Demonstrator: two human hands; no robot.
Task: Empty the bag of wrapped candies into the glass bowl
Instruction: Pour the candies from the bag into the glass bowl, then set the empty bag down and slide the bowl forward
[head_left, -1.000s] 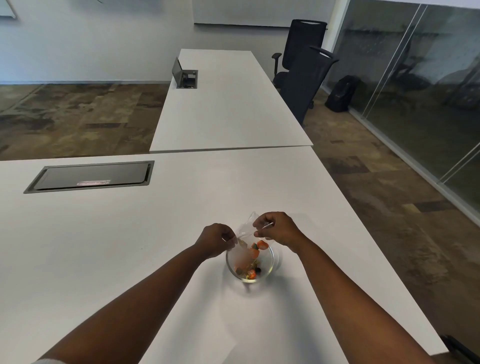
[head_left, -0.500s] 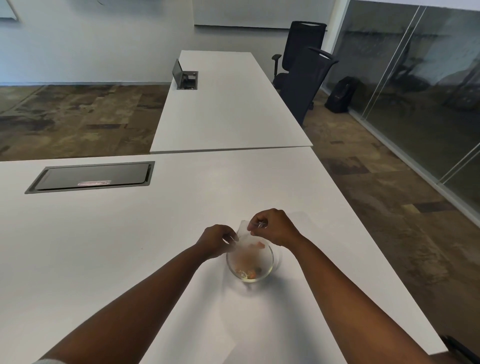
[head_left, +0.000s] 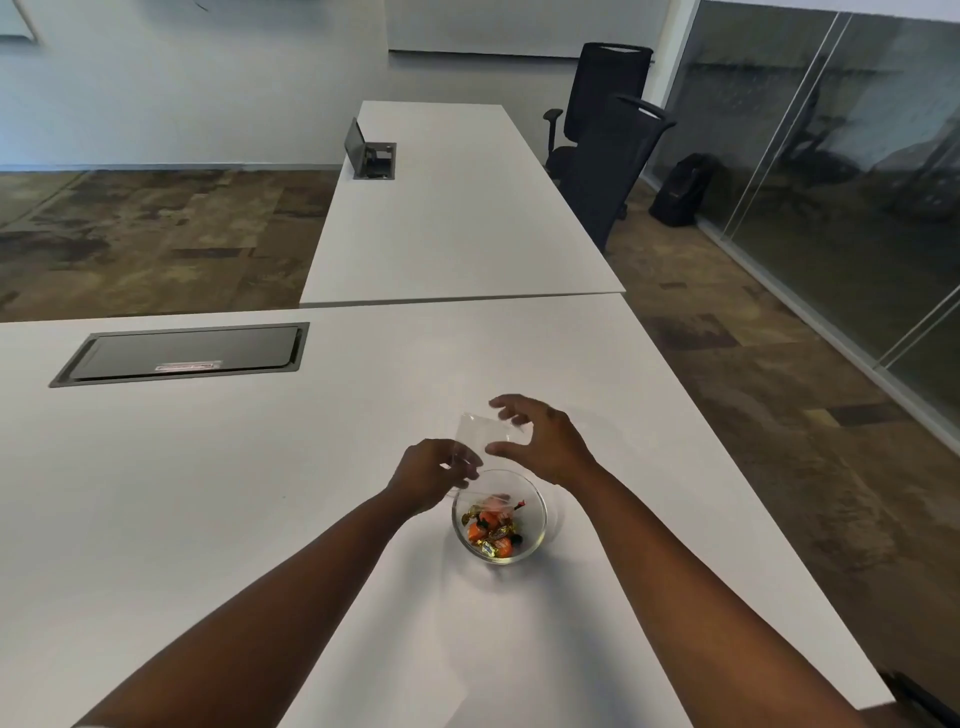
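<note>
Both hands hover just beyond the small round clear glass bowl (head_left: 500, 517), which stands on the white table (head_left: 218, 493). The left hand (head_left: 428, 474) pinches the lower edge of a thin transparent plastic bag (head_left: 480, 439) between its curled fingers, close to the bowl's far-left rim. The right hand (head_left: 540, 441) is spread wide, thumb and fingers apart, next to the bag's right side; whether any fingertip touches the film is hard to tell, since the plastic nearly vanishes against the pale tabletop. The bag looks flat and empty, though its full outline cannot be traced. Orange and gold wrapped candies (head_left: 491, 530) lie heaped in the bowl's bottom; their exact number is unclear, as they overlap. Both forearms run out of the lower edge of the view. A dark rectangular cable hatch (head_left: 182, 354) sits flush in the table, well to the left.
</note>
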